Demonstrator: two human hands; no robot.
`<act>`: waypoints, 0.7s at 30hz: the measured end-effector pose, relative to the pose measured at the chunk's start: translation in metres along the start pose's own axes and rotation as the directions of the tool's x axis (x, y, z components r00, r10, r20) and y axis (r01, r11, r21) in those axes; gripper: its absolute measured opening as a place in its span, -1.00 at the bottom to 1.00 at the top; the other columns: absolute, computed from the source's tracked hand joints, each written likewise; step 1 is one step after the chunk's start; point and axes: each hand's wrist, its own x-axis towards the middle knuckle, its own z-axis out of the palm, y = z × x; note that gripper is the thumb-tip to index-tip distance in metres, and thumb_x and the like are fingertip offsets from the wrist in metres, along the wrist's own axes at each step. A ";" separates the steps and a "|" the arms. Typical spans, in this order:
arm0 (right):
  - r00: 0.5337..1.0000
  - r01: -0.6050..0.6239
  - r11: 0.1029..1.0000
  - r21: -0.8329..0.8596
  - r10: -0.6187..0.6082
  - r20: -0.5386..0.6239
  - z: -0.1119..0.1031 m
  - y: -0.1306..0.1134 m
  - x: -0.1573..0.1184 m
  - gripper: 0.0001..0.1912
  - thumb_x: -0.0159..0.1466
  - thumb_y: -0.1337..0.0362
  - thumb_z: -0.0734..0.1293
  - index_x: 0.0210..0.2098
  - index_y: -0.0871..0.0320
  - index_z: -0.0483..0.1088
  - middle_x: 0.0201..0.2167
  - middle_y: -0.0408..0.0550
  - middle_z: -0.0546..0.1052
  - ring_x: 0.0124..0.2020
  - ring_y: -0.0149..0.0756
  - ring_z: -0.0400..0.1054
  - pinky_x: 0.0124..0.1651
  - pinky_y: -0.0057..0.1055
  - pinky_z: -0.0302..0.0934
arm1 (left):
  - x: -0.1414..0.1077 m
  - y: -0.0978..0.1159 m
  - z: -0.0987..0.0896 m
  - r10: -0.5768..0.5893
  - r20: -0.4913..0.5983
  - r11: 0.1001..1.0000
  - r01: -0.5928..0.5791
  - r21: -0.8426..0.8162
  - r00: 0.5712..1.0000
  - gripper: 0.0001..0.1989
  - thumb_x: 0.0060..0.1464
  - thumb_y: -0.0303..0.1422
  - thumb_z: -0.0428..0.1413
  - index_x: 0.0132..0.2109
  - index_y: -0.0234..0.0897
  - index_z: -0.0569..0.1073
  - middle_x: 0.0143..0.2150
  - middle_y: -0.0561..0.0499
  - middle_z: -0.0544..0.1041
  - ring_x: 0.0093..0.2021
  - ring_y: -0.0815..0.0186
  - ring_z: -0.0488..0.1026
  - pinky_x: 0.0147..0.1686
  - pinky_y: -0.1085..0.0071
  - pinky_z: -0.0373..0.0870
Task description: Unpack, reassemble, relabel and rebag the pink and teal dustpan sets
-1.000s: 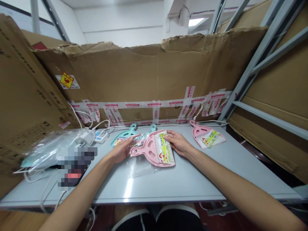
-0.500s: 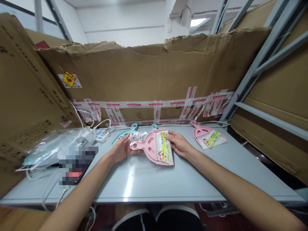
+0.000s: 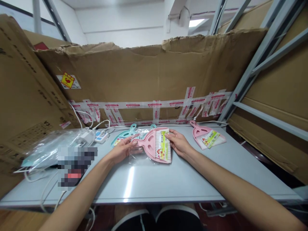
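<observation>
A pink dustpan-and-brush set (image 3: 151, 146) with white bristles and a yellow-green label is held over the middle of the table. My left hand (image 3: 124, 148) is closed on its handle at the left. The fingers of my right hand (image 3: 178, 141) grip the bristle edge on the right, thumb in front. A clear plastic bag (image 3: 138, 157) hangs by my left hand, behind the handle; whether those fingers also hold it I cannot tell. Farther back lie a turquoise dustpan set (image 3: 125, 134) and another turquoise handle (image 3: 153, 126), the latter mostly hidden by the pink set.
Another pink dustpan set (image 3: 207, 135) lies at the right on the grey table (image 3: 173, 183). At the left are a plastic-wrapped bundle (image 3: 51, 149), a power strip (image 3: 101, 137), white cables and a pixelated dark device (image 3: 77, 166). A taped cardboard wall (image 3: 154, 73) closes off the back.
My left hand has come onto the pink set's handle, whose end its fingers now cover. The set has shifted slightly left and up, my right hand staying at its bristle edge.
</observation>
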 end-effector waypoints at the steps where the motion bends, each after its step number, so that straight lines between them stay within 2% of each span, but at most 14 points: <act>1: 1.000 -0.001 1.000 -0.005 0.001 0.000 0.000 0.001 0.000 -0.44 0.13 0.37 0.72 0.05 0.11 0.52 -0.15 -0.03 0.79 -0.15 -0.18 0.72 -0.05 -0.31 0.65 | 0.001 -0.001 0.000 -0.002 0.005 1.000 0.002 0.000 1.000 -0.36 0.27 -0.44 0.41 0.44 -0.22 0.49 0.16 -0.24 0.72 0.09 0.01 0.75 0.23 -0.07 0.66; 6: 0.999 -0.028 0.999 -0.020 0.028 0.022 0.004 0.004 -0.003 -0.45 0.12 0.34 0.74 0.02 0.10 0.52 -0.14 -0.01 0.79 -0.11 -0.16 0.73 -0.03 -0.30 0.65 | -0.001 0.000 0.004 -0.006 0.022 1.000 0.006 -0.010 1.000 -0.29 0.26 -0.47 0.37 0.49 -0.20 0.43 0.21 -0.26 0.71 0.15 0.00 0.71 0.29 -0.05 0.59; 11: 0.999 -0.014 1.000 -0.023 0.015 0.042 0.005 0.006 -0.005 -0.42 0.11 0.33 0.75 0.03 0.07 0.51 -0.15 -0.02 0.78 -0.08 -0.13 0.72 0.00 -0.28 0.65 | -0.002 0.006 0.004 -0.014 0.058 0.994 0.020 -0.106 0.998 -0.18 0.11 -0.52 0.25 0.53 -0.24 0.40 0.02 -0.20 0.76 0.12 -0.02 0.71 0.26 -0.09 0.62; 14: 0.999 -0.005 1.000 -0.025 0.007 0.041 0.006 0.006 -0.006 -0.40 0.11 0.32 0.75 0.06 0.06 0.50 -0.13 -0.03 0.78 -0.07 -0.13 0.72 0.01 -0.27 0.65 | 0.000 0.005 0.006 0.003 0.002 0.999 -0.003 -0.049 1.000 -0.10 0.02 -0.58 0.22 0.54 -0.23 0.38 0.05 -0.18 0.75 0.08 0.03 0.72 0.23 -0.03 0.64; 17: 1.000 -0.010 0.999 -0.033 0.011 0.028 0.007 0.006 -0.007 -0.41 0.12 0.32 0.74 0.06 0.06 0.50 -0.14 -0.03 0.78 -0.09 -0.15 0.72 -0.01 -0.28 0.64 | 0.002 0.001 0.007 0.002 -0.071 0.999 0.000 0.033 0.997 -0.16 0.07 -0.56 0.27 0.51 -0.24 0.40 0.08 -0.18 0.75 0.04 0.09 0.72 0.17 0.06 0.68; 21: 0.999 -0.028 0.999 -0.035 0.028 0.020 0.012 0.004 -0.011 -0.41 0.11 0.32 0.75 0.05 0.08 0.52 -0.12 -0.02 0.78 -0.10 -0.18 0.71 -0.01 -0.29 0.63 | 0.004 -0.003 0.006 0.015 -0.067 0.996 -0.009 0.084 0.998 -0.19 0.07 -0.55 0.31 0.47 -0.20 0.45 0.13 -0.18 0.73 -0.01 0.13 0.74 0.05 0.21 0.71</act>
